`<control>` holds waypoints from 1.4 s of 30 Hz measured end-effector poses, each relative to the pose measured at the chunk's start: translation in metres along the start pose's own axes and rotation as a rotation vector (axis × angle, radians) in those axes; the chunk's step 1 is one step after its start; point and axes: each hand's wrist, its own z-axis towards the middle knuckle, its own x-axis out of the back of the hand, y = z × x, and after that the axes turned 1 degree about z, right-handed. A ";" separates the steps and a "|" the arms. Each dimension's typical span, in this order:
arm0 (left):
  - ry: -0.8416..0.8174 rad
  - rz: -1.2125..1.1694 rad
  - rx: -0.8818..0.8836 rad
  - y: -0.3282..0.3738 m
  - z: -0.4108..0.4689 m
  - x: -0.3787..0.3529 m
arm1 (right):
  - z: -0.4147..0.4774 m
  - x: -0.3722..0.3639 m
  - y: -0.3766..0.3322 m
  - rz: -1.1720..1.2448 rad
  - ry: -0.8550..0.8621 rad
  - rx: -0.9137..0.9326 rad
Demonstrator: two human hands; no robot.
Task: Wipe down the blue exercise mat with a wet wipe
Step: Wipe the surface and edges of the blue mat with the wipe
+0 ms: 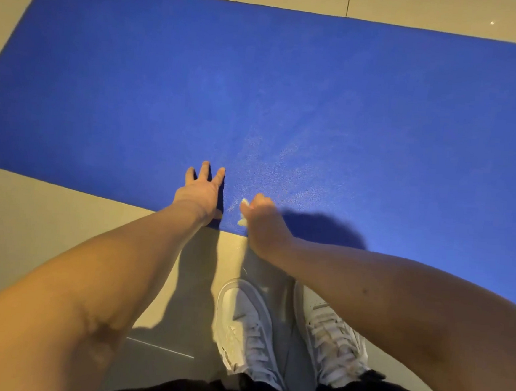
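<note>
The blue exercise mat [289, 90] lies flat and fills most of the view, its far and left edges in sight and its right end running out of frame. A paler, speckled band fans from the near edge toward the middle. It looks like damp from wiping, so the job seems partly done, with the darker stretches to left and right probably left to cover.

The mat rests on a glossy beige tiled floor [47, 225] with thin grout lines, and small ceiling lights glint in the tiles beyond the far edge.

A pair of white shoes [246, 327] stands just short of the mat.

The left hand [200, 192] presses flat on the near edge, fingers spread. Just beside it, the right hand [261, 220] is curled around the wet wipe [242, 222], a small pale wad on the mat.
</note>
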 end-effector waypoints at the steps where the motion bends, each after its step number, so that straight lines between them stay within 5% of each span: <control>1: 0.002 0.004 -0.001 0.000 0.000 0.000 | -0.001 -0.004 -0.009 -0.001 -0.058 0.046; 9: 0.010 0.015 0.002 -0.002 0.001 -0.002 | -0.020 0.001 0.014 -0.052 -0.057 0.125; 15: 0.028 0.008 -0.019 -0.004 0.000 -0.002 | -0.036 0.008 0.057 0.006 0.006 -0.047; 23: 0.030 0.030 -0.005 -0.002 0.001 -0.003 | -0.018 0.000 0.011 0.045 -0.040 -0.019; 27: -0.005 0.006 0.008 -0.003 0.000 -0.001 | -0.011 -0.001 0.011 0.263 -0.077 -0.074; 33: 0.051 0.109 0.051 0.012 -0.010 0.012 | -0.014 0.031 0.021 0.934 -0.058 -0.563; 42: 0.095 -0.633 -0.099 0.054 -0.051 0.046 | -0.022 0.096 0.028 1.148 0.134 -0.648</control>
